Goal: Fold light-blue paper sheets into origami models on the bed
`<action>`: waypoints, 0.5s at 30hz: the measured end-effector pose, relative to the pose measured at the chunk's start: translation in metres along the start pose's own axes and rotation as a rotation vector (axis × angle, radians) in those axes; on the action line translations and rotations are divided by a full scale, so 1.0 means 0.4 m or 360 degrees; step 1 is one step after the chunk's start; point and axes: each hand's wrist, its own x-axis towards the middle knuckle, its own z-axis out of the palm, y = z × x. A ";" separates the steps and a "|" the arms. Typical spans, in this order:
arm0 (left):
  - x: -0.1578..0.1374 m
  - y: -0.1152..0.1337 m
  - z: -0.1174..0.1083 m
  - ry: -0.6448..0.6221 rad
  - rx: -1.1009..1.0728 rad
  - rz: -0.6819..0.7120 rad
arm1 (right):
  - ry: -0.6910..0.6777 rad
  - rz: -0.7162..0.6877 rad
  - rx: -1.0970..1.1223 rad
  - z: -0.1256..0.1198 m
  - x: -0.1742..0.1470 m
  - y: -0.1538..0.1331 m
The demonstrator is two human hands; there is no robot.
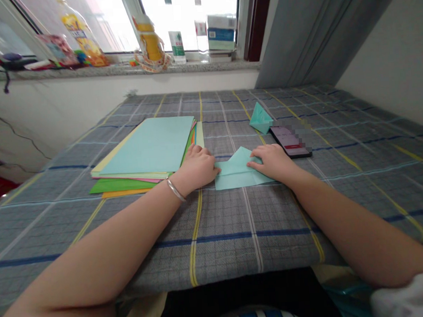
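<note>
A light turquoise sheet of folded paper (239, 178) lies on the cloth in front of me, with a peak at its top edge and a crease running across it. My left hand (200, 166) is closed on its left edge, fingers curled and thumb at the paper. At the other end, my right hand (268, 161) grips the right side, its thumb and fingertips on the paper; the part under the palm is hidden. Beyond the right hand stands a small folded turquoise paper piece (261, 118), touching or very close to a phone (290, 141).
Left of my hands lies a stack of coloured paper (150, 145), close to the left wrist. A checked cloth (222, 219) covers the surface. Bottles, a yellow cup (150, 43) and a box (221, 32) stand on the windowsill. A grey curtain (318, 30) hangs at the right.
</note>
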 end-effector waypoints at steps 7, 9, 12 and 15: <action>-0.011 0.052 0.011 0.0353 -0.0040 0.0086 | -0.0046 0.0014 0.0012 0.000 0.002 -0.005; -0.004 0.074 0.017 0.0355 -0.0213 0.0404 | -0.0058 0.0006 0.0031 -0.003 0.001 -0.005; 0.003 0.101 0.027 0.0168 -0.0435 0.0758 | -0.0046 0.0032 0.0072 -0.008 0.000 0.006; 0.004 0.109 0.035 -0.0040 -0.0494 0.0710 | -0.0079 0.0152 0.0201 -0.014 -0.006 0.033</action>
